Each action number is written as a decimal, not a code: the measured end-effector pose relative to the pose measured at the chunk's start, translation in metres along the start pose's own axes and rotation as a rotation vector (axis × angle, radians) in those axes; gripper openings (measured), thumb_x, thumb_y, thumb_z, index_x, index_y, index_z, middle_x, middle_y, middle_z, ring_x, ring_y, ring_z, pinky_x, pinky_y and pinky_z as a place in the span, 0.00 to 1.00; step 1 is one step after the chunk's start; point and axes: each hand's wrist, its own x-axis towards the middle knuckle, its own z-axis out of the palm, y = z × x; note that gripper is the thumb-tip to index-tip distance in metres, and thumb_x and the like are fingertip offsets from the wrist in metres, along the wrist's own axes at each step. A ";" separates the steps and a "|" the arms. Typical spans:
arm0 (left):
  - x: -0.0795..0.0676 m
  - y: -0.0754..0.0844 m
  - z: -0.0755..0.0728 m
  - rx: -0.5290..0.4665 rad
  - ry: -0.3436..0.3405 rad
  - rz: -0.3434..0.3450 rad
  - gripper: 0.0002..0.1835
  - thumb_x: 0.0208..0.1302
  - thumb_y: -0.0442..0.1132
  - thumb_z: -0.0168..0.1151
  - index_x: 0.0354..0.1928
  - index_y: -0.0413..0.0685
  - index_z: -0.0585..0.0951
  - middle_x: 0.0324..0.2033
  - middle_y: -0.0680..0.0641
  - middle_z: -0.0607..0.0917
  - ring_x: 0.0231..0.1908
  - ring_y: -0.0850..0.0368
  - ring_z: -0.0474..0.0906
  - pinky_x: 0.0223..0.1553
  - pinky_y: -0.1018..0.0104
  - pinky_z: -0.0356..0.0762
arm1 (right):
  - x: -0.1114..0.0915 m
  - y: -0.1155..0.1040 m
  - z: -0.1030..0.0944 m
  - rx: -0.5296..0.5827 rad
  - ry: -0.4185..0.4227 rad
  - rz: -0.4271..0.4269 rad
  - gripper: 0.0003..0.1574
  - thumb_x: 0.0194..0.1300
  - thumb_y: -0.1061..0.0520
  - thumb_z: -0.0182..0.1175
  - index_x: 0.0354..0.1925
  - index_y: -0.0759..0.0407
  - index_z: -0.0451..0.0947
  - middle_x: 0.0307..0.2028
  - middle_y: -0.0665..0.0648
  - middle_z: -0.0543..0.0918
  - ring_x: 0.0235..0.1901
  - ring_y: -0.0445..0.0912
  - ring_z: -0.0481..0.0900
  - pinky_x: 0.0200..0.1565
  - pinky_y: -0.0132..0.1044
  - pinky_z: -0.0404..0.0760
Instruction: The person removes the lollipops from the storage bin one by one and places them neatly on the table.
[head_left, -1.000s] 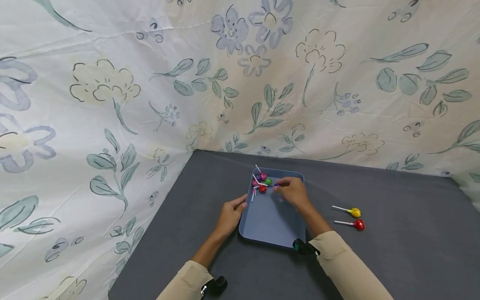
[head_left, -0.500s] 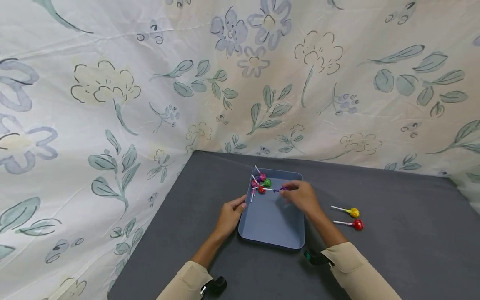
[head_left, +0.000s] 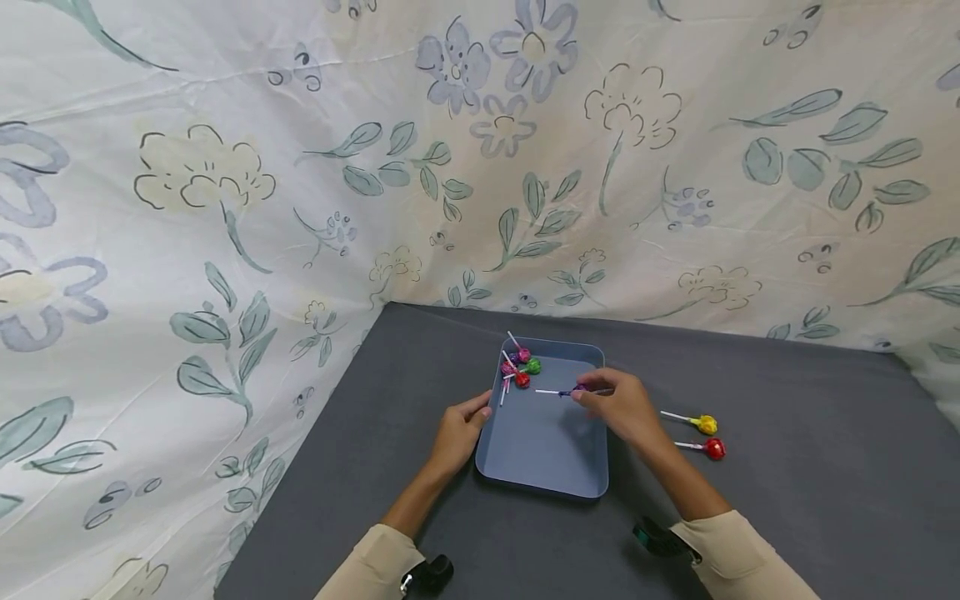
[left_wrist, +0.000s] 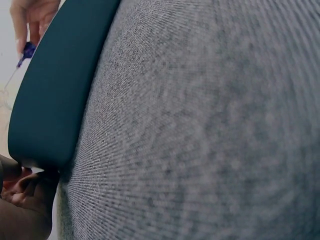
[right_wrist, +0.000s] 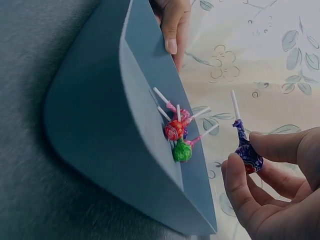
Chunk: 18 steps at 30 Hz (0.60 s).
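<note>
My right hand point(head_left: 617, 405) pinches a purple-wrapped lollipop point(right_wrist: 248, 154) by its head, between thumb and fingertips. Its white stick points left over the blue-grey tray point(head_left: 540, 450). On the tray's left side, my left hand point(head_left: 459, 433) grips the rim, thumb on top. In the tray's far left corner lies a cluster of several lollipops, among them a green lollipop point(head_left: 533, 366), a red lollipop point(head_left: 522, 380) and a pink lollipop point(head_left: 523, 354). The left wrist view shows mostly tablecloth, the tray's outer wall point(left_wrist: 55, 90) and part of the left hand point(left_wrist: 25, 205).
On the dark grey tablecloth point(head_left: 810, 500), right of the tray, lie a yellow lollipop point(head_left: 707, 425) and a red-wrapped lollipop point(head_left: 715, 449). A floral cloth point(head_left: 637, 167) hangs behind and along the left side of the table.
My right hand has drawn back from the cluster, rightward and toward me, with the purple lollipop in its fingers. The left hand stays at the tray's rim.
</note>
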 end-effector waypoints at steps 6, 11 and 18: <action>0.000 -0.001 0.000 0.003 0.002 0.001 0.20 0.81 0.32 0.55 0.70 0.34 0.78 0.68 0.34 0.79 0.70 0.39 0.75 0.70 0.42 0.73 | -0.012 0.005 -0.010 -0.051 0.015 0.015 0.22 0.73 0.56 0.69 0.59 0.67 0.83 0.49 0.65 0.89 0.39 0.56 0.90 0.47 0.50 0.90; 0.000 0.000 0.000 -0.009 -0.001 -0.001 0.20 0.81 0.33 0.55 0.70 0.33 0.78 0.69 0.35 0.79 0.71 0.39 0.74 0.71 0.43 0.72 | -0.019 0.008 -0.020 -0.059 0.010 0.031 0.25 0.73 0.54 0.70 0.60 0.68 0.83 0.49 0.65 0.89 0.42 0.58 0.91 0.47 0.49 0.91; 0.001 0.001 0.001 -0.015 0.002 -0.003 0.21 0.81 0.34 0.56 0.70 0.34 0.78 0.69 0.35 0.79 0.71 0.38 0.74 0.71 0.42 0.72 | -0.028 0.014 -0.034 -0.090 0.011 0.057 0.24 0.74 0.53 0.69 0.60 0.66 0.82 0.51 0.65 0.88 0.40 0.52 0.90 0.52 0.55 0.89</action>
